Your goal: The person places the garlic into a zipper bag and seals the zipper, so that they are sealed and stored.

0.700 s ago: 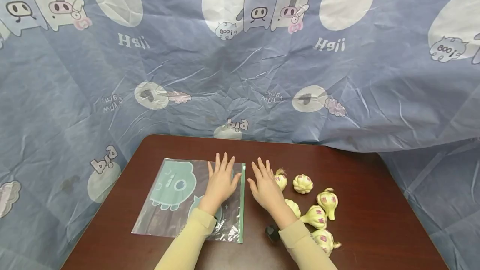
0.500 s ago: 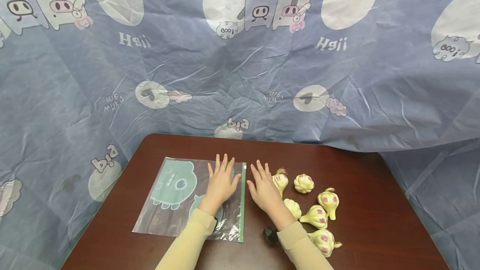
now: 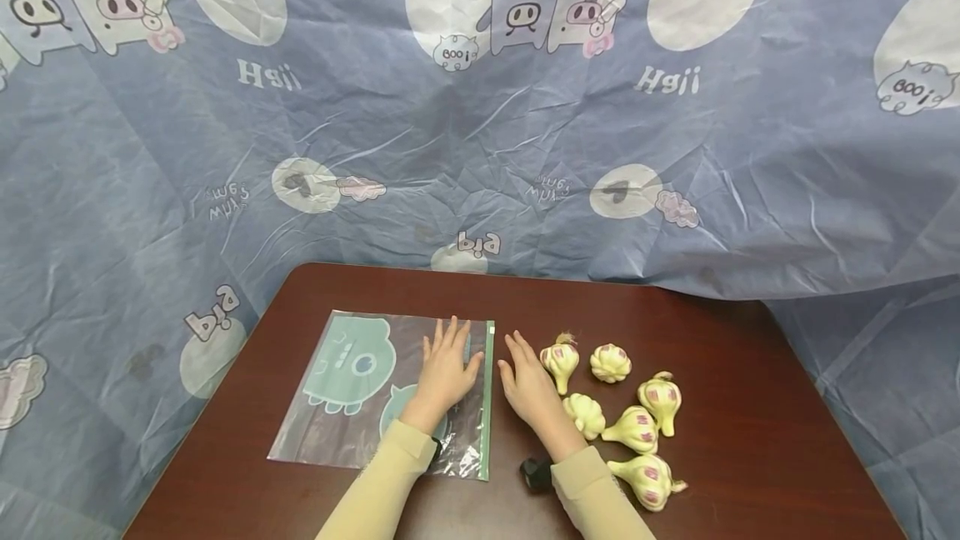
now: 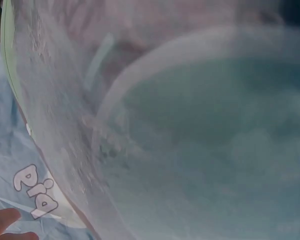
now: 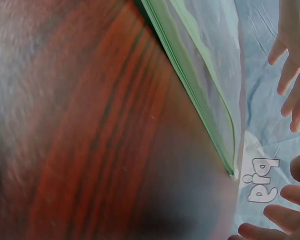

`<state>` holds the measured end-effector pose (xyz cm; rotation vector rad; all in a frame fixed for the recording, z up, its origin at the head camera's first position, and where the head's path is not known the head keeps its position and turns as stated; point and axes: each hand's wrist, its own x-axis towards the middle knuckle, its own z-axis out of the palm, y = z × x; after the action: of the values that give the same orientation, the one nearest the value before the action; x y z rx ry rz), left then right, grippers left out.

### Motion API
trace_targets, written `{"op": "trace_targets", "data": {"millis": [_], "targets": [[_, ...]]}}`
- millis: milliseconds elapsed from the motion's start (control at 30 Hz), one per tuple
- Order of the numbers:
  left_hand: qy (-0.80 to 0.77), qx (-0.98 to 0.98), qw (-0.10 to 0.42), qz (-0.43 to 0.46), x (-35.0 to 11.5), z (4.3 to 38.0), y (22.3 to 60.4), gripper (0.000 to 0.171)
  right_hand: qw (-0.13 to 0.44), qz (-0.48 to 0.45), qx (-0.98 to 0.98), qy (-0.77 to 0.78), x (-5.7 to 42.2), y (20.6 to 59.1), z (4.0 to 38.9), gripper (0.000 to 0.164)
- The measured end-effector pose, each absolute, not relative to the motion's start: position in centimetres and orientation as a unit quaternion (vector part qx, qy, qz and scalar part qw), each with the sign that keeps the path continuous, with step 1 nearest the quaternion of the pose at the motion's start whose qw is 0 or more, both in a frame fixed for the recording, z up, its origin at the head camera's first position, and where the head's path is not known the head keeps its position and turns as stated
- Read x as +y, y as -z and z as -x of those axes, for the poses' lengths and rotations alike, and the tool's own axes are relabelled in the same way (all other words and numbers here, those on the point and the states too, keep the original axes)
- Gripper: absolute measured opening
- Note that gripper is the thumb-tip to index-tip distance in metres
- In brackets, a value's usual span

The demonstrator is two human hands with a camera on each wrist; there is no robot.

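Note:
A clear zip bag [image 3: 296, 440] with blue-green cartoon prints and a green zip edge [image 3: 486, 407] lies flat on the left half of the table. My left hand [image 3: 444, 372] is over the bag's right part, fingers spread; whether it touches the plastic, I cannot tell. Just right of the zip edge, my right hand [image 3: 529, 390] has its fingers extended and holds nothing. Beside it are several garlic bulbs, the nearest being a bulb [image 3: 583, 415] by the wrist and a bulb [image 3: 560, 358] near the fingers. The right wrist view shows the zip edge [image 5: 190, 95] close up.
More bulbs lie to the right, among them a round bulb [image 3: 611, 363] and a front bulb [image 3: 649, 480]. The dark red-brown table [image 3: 735, 415] has a blue printed cloth [image 3: 450, 132] hanging behind it.
My right hand has drawn slightly left and towards me, uncovering more of the nearest bulbs. My left hand stays over the bag. The head view has tilted a little.

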<state>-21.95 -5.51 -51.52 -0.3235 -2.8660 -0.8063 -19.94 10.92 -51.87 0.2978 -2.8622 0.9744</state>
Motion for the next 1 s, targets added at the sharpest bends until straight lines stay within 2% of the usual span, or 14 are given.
{"op": "trace_targets", "data": {"millis": [333,767,1000], "targets": [[0.301,-0.947,0.078,0.087,-4.9,21.6,52.0,0.055,0.092,-0.066,-0.925,-0.362,10.8,52.7,20.1,0.041],[0.336,-0.938,0.066,0.050,-3.8,21.2,52.4,0.053,0.062,-0.017,-0.906,-0.419,10.7,53.5,20.5,0.039],[0.325,-0.944,0.033,0.038,-3.2,20.8,52.7,0.062,0.039,0.000,-0.900,-0.434,10.8,53.8,20.5,0.039]]}}
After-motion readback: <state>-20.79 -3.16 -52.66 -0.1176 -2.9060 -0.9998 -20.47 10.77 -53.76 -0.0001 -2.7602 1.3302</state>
